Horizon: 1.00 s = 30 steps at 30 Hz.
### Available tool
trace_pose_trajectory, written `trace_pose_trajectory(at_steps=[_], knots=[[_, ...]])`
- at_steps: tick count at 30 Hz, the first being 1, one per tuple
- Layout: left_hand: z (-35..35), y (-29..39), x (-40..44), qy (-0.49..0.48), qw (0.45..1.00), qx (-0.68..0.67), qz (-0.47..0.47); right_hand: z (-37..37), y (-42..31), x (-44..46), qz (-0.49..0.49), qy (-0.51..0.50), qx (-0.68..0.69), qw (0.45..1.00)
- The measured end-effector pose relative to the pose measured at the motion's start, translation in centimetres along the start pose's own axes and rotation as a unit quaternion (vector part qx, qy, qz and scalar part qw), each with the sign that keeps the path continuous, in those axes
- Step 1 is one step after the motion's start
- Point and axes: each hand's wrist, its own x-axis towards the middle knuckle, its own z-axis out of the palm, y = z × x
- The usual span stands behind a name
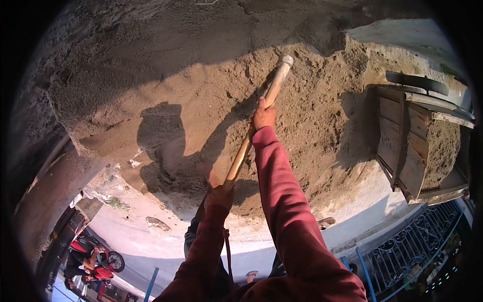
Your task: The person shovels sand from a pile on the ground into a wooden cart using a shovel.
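Note:
A long wooden tool handle (240, 162), like that of a hoe, slants across the middle of the view. Its far end is thick and pale and rests at the sand; no blade shows. My right hand (264, 115) is closed round the upper part, below the bend. Lower down, near my body, my left hand (219, 198) grips the same handle, its fingers partly in shadow. Beneath and ahead of both hands spreads a heap of grey-brown sand (312, 116), loose and crumbly on the right, smoother on the left.
At right stands a wooden box cart (395, 136) with sand inside. A blue railing (422, 246) runs at lower right. Pale paving (141, 234) lies near my feet, and a thick column (65, 189) rises at left. Far lower left, a person (75, 267) is beside a red motorcycle (103, 273).

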Motion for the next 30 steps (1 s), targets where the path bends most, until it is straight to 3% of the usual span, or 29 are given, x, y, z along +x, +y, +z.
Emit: trace_pose_trajectory(at_steps=[1,2,3,4,5,7,8,9,11,13,14,16,18,19,20,22,23,24,26,28,30], knots=[[-0.6,-0.8,-2.1,-0.021,1.000,-0.014,-0.004,-0.4,-2.6,-2.5,0.081,-0.056,0.020,0.995],[-1.9,0.0,-3.4,-0.028,0.999,-0.025,-0.005,-0.1,-2.8,-2.3,0.078,-0.057,0.024,0.995],[-3.0,0.8,-4.6,-0.035,0.999,-0.037,-0.006,-0.1,-2.2,-1.3,0.152,-0.124,0.048,0.979],[-4.8,2.5,-6.5,-0.076,0.995,-0.047,0.051,-0.8,-1.9,-1.4,0.229,-0.189,0.067,0.953],[-6.8,3.9,-8.4,-0.117,0.985,-0.057,0.110,-1.8,-2.6,-2.1,0.228,-0.190,0.065,0.953],[-11.7,6.7,-11.6,-0.090,0.984,-0.076,0.134,-3.9,-5.3,-2.3,0.313,-0.232,0.190,0.901],[-13.4,7.5,-12.9,-0.065,0.981,-0.091,0.156,-4.5,-6.2,-2.7,0.306,-0.232,0.191,0.903],[-12.5,5.9,-13.3,-0.054,0.990,-0.093,0.091,-5.1,-6.6,-4.1,0.343,-0.219,0.210,0.889],[-18.4,8.1,-17.7,-0.040,0.988,-0.034,0.143,-8.0,-6.8,-6.9,0.382,-0.195,0.232,0.873],[-21.2,9.6,-21.9,-0.052,0.983,-0.027,0.172,-11.4,-6.5,-10.1,0.479,-0.190,0.402,0.757],[-21.5,10.4,-23.7,-0.064,0.978,-0.024,0.199,-11.9,-5.3,-10.7,0.502,-0.132,0.474,0.711],[-21.4,11.5,-27.1,-0.074,0.973,-0.023,0.215,-13.4,-0.3,-11.3,0.540,-0.168,0.494,0.660],[-21.1,12.8,-29.6,-0.007,0.946,0.001,0.325,-17.8,-1.8,-14.7,0.521,-0.192,0.489,0.673],[-21.2,13.9,-30.1,-0.143,0.953,0.059,0.262,-19.3,-1.5,-15.0,0.544,-0.185,0.497,0.650],[-21.5,15.7,-31.1,-0.144,0.946,0.067,0.282,-21.4,-1.5,-14.7,0.561,-0.174,0.509,0.629],[-22.8,19.9,-34.7,-0.267,0.949,-0.023,0.166,-26.3,-1.6,-15.1,0.528,-0.132,0.550,0.634],[-24.2,23.0,-36.7,-0.311,0.935,-0.015,0.167,-29.2,-1.2,-14.8,0.510,-0.115,0.567,0.636],[-24.4,25.1,-38.4,-0.315,0.929,-0.005,0.193,-32.4,-2.0,-14.3,0.493,-0.103,0.580,0.640],[-24.3,28.1,-42.5,-0.335,0.879,-0.079,0.330,-40.9,-4.4,-12.5,0.477,-0.107,0.622,0.612],[-24.3,30.9,-45.4,-0.320,0.831,-0.029,0.453,-49.9,-6.5,-10.4,0.422,-0.117,0.654,0.617],[-25.1,34.0,-48.6,-0.338,0.791,-0.034,0.509,-59.3,-10.5,-8.7,0.347,-0.073,0.662,0.661]])
